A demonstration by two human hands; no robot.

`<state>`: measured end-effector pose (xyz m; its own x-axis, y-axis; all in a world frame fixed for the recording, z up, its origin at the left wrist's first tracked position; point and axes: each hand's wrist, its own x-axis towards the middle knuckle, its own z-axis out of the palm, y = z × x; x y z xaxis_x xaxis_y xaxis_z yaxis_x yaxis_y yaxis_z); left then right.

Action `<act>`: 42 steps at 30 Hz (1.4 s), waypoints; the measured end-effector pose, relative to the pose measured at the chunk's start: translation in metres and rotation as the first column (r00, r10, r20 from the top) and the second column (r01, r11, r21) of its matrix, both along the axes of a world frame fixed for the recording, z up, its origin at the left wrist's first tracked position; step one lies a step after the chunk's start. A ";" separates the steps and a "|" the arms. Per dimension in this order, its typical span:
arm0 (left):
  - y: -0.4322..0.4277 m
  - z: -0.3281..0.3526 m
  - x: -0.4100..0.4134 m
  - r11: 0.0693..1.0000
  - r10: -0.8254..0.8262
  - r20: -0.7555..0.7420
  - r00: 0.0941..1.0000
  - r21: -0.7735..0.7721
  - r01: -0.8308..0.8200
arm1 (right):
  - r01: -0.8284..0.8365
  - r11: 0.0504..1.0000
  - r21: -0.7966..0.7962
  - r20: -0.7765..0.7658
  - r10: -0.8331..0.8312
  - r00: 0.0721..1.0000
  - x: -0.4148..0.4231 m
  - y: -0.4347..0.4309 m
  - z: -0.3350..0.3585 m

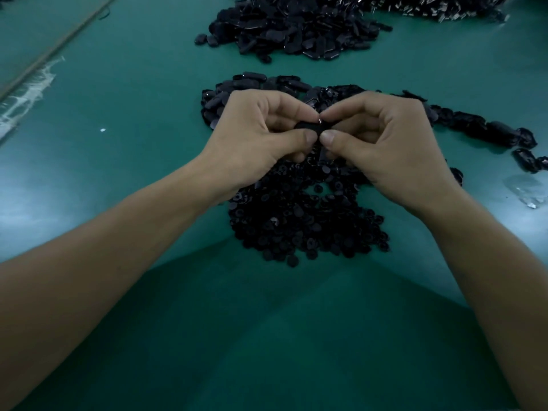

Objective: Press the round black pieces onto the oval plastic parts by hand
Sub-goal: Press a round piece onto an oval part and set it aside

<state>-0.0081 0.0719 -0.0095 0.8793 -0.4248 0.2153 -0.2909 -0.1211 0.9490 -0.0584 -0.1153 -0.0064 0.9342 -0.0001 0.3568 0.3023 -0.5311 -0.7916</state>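
My left hand (261, 134) and my right hand (382, 140) met above the middle of the green table (133, 99), knuckles up, fingers curled in toward each other. Between them I pinched one small black part (307, 127). My left thumb (296, 139) lay along its near edge and my right thumb (335, 139) came in from the other side, the two thumb tips almost touching. My forefingers closed over the top of it, so little of the part showed, and I could not tell whether a round piece was already seated on it. A tiny glint showed where the fingertips met.

Just under my hands, toward me, lay the pile of round black pieces (305, 223), spread flat on the table. Just behind my hands lay the pile of oval parts (252, 84), partly hidden by my knuckles. From there a row of dark parts (489, 129) ran off to the right, near my right hand.

Farther back, well apart from my hands, sat a bigger heap of black parts (290, 28), and another heap (439, 4) lay along the top edge. On the far left lay a thin strip (59, 43) and beside it some frayed white material (29, 90). A scrap of clear plastic (530, 200) lay at the right edge.
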 end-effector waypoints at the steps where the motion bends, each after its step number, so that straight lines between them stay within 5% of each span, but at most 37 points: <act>1: 0.000 0.000 0.000 1.000 0.009 -0.015 1.000 -0.019 -0.010 | 0.045 0.997 -0.058 0.054 -0.042 0.998 0.000 0.002 -0.001; 8: -0.003 -0.002 -0.001 0.990 0.043 -0.128 0.991 -0.131 -0.060 | 0.216 0.925 -0.314 0.304 -0.117 0.945 -0.004 0.012 -0.005; 21: -0.006 -0.002 -0.004 0.976 0.049 -0.177 0.983 -0.199 -0.084 | 0.187 0.977 0.101 0.117 -0.198 0.973 0.002 0.000 0.006; 42: -0.006 -0.004 -0.007 0.994 0.055 0.013 0.998 -0.092 -0.053 | 0.159 0.983 -0.086 0.137 -0.147 0.980 -0.005 0.015 0.005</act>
<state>-0.0151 0.0658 -0.0134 0.8967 -0.3549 0.2645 -0.3008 -0.0502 0.9524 -0.0633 -0.0998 -0.0015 0.8716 -0.0991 0.4801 0.3082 -0.6507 -0.6940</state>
